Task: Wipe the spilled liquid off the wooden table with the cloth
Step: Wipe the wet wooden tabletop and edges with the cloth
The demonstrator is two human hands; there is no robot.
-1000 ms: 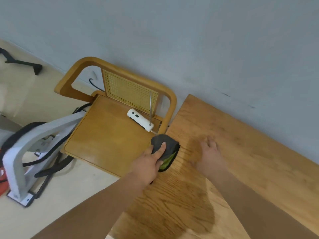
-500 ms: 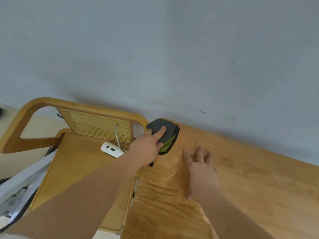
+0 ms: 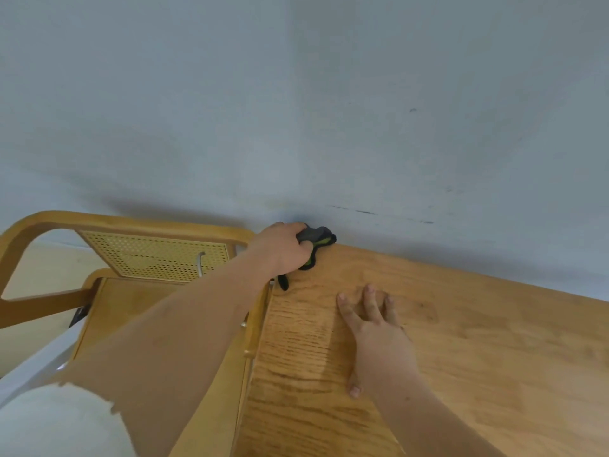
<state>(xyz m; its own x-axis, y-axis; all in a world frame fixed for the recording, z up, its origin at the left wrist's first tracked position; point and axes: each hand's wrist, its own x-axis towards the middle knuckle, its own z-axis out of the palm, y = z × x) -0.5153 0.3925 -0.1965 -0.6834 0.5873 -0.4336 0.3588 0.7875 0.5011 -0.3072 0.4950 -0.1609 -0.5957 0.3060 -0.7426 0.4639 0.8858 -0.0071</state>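
Cloth bunched at far-left corner of table, left hand gripping it. Right hand flat, fingers spread. Wet patch lies toward table's near edge; next stroke probably pulls back.

The single head-worn camera looks forward and slightly down from close above the far left corner of the wooden table, facing the wall.
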